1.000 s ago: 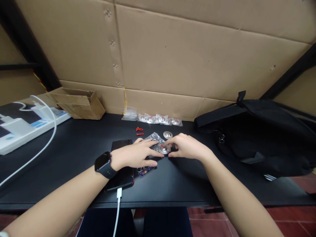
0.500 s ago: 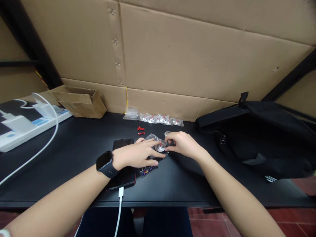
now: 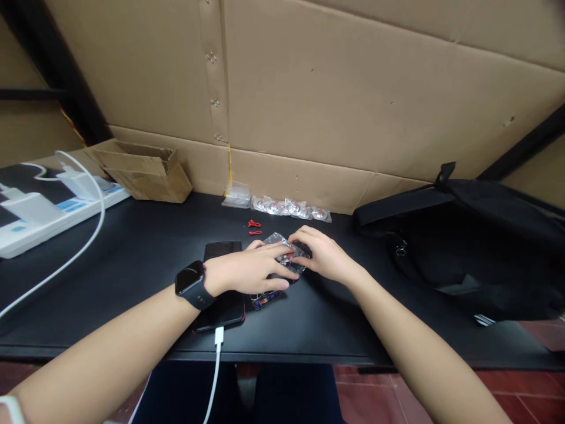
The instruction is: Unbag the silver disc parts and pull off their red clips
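Note:
My left hand (image 3: 249, 272), with a black smartwatch (image 3: 191, 285) on its wrist, lies over a small clear plastic bag (image 3: 277, 240) on the black table (image 3: 132, 259), fingers pressed on the bag. My right hand (image 3: 324, 257) meets it from the right, its curled fingers pinching at the bag's right end. A silver metal disc with a red bit (image 3: 289, 257) shows between the fingertips, mostly hidden. A black phone (image 3: 223, 250) lies under my left wrist, plugged into a white cable (image 3: 215, 371). A small keychain (image 3: 265, 300) sits just below my left hand.
Two red clips (image 3: 253, 228) and a row of bagged discs (image 3: 291, 208) lie by the cardboard wall. An open cardboard box (image 3: 141, 171) and a white power strip (image 3: 39, 221) with chargers stand at the left. A black bag (image 3: 477, 247) fills the right.
My right hand moved up over the loose disc that lay behind the bag, and that disc is now out of sight. Both hands have closed in on the bag. The view shifted slightly.

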A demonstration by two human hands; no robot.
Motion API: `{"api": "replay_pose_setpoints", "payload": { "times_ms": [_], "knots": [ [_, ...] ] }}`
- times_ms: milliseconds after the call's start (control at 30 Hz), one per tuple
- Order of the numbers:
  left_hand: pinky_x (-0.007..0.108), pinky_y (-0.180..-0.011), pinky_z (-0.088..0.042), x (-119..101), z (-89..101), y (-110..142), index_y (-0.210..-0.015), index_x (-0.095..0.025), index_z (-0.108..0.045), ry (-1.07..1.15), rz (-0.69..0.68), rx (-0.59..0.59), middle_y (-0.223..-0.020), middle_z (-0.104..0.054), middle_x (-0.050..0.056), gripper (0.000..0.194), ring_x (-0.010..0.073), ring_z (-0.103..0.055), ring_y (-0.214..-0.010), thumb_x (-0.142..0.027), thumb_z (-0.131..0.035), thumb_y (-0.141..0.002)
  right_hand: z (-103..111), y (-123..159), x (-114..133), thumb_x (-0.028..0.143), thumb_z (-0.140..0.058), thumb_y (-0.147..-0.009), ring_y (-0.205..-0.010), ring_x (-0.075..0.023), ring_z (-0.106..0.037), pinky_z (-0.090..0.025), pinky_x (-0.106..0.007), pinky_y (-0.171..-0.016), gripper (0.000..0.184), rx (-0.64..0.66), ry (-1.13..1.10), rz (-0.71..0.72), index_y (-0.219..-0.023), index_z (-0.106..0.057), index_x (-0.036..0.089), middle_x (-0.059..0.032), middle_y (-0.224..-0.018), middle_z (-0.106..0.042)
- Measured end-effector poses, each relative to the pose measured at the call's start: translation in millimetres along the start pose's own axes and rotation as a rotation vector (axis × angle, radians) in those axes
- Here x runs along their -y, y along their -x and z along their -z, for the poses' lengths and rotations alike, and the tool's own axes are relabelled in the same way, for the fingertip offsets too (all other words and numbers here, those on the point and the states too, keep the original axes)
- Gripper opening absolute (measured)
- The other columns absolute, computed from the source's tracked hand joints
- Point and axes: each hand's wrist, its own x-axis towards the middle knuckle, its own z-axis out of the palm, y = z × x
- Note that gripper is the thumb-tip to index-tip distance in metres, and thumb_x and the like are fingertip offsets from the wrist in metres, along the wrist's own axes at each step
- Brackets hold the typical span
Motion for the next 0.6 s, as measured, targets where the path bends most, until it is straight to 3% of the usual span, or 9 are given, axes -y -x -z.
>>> {"api": "replay_pose_setpoints", "payload": {
  "times_ms": [133, 233, 367, 600],
  "knots": [
    [0.058, -0.119, -0.018, -7.3, 2.3, 4.6, -0.129, -0.047, -0.066, -0.060, 0.039, -0.010, -0.166, -0.030, -0.001, 0.034, 0.0364, -0.017, -0.154, -0.052, -0.046, -0.102, -7.2, -2.7, 1.9, 0.023, -0.072, -0.087, -0.107, -0.0229, -0.059, -0.049, -0.037, -0.092, 0.034, -0.026, -0.010, -0.007, -0.119, -0.060, 0.026, -0.0063, -0.118, -0.061],
    [0.063, -0.117, -0.018, -16.2, 3.5, 9.8, -0.124, -0.046, -0.070, -0.120, 0.137, -0.091, -0.161, -0.037, 0.002, 0.032, 0.0413, -0.020, -0.150, -0.054, -0.051, -0.099, -8.7, -3.2, 4.0, 0.026, -0.074, -0.085, -0.108, -0.0249, -0.058, -0.049, -0.040, -0.094, 0.039, 0.001, -0.034, 0.007, -0.122, -0.060, 0.026, -0.0073, -0.118, -0.061],
    [0.061, -0.115, -0.024, -23.1, 2.8, 13.6, -0.118, -0.044, -0.074, -0.134, 0.205, -0.126, -0.149, -0.049, 0.005, 0.032, 0.0394, -0.029, -0.144, -0.055, -0.052, -0.097, -9.3, -3.5, 8.0, 0.031, -0.073, -0.087, -0.110, -0.0257, -0.056, -0.048, -0.040, -0.096, 0.039, -0.014, -0.034, 0.009, -0.123, -0.058, 0.026, -0.0075, -0.121, -0.060],
    [0.059, -0.117, -0.019, -19.7, 4.0, 14.5, -0.116, -0.044, -0.074, -0.133, 0.130, -0.086, -0.148, -0.049, 0.005, 0.031, 0.0366, -0.023, -0.147, -0.053, -0.050, -0.100, -16.9, -7.7, 7.8, 0.033, -0.069, -0.092, -0.107, -0.0260, -0.055, -0.048, -0.040, -0.094, 0.034, -0.098, 0.087, -0.024, -0.122, -0.057, 0.025, -0.0078, -0.121, -0.060]
  ]
}}
